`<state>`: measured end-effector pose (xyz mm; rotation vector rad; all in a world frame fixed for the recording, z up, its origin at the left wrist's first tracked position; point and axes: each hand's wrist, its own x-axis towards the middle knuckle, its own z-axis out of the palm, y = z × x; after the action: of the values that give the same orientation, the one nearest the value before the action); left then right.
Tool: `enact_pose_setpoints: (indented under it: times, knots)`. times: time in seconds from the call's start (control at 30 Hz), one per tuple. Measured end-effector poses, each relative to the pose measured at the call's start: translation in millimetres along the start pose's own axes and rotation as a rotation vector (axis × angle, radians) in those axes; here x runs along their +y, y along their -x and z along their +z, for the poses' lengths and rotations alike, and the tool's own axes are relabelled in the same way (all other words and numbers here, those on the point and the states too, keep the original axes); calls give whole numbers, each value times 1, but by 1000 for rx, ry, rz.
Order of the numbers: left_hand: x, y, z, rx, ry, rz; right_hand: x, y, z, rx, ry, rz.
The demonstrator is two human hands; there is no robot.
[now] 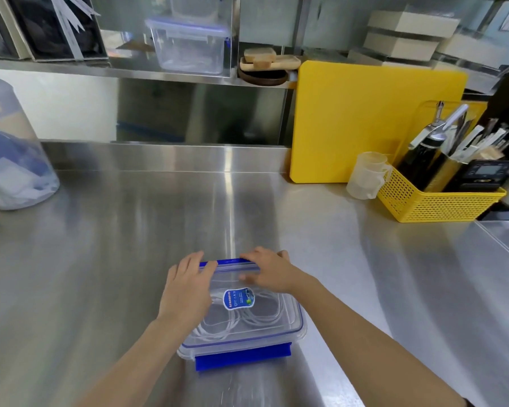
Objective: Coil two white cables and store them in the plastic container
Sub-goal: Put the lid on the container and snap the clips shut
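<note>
Low in the centre of the frame, your plastic container (241,318) sits on the steel counter (100,245), and both white cables (232,321) already lie coiled inside it, loops visible through the clear lid (265,315) with its blue label. The lid is seated on top, so the storing looks done and what remains, by my reading, is latching.

That explains your hands. Your left hand (188,289) lies flat across the lid's left side, fingers reaching the far blue clip (229,263); its grip is spread and pressing, not clamped on anything. Your right hand (269,271) curls over the far edge onto the same clip, fingers bent around it, seemingly to fold it down. Two hands on one edge keep the box from sliding away on the slick steel.

Nearest you, the front blue clip (243,358) sticks out flat, so it appears unlatched.

Further out, at right of the frame, a yellow cutting board (365,121) leans upright and a yellow basket (435,204) holds tools, well apart from your work.
</note>
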<state>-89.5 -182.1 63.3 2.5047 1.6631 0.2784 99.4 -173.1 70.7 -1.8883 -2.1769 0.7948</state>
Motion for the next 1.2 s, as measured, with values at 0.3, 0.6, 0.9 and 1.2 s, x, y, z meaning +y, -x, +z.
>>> enact_pose_setpoints:
  times: [0.3,0.6,0.9,1.2]
  knots:
    - [32,58,10,-109,-276,678,-1,-5,6,56,-27,41]
    - [34,72,19,20,-406,693,-2,-8,5,39,-79,60]
    - [34,58,25,132,-391,722,-18,-16,20,110,200,55]
    - [36,55,39,313,-368,742,-19,-18,24,83,199,-73]
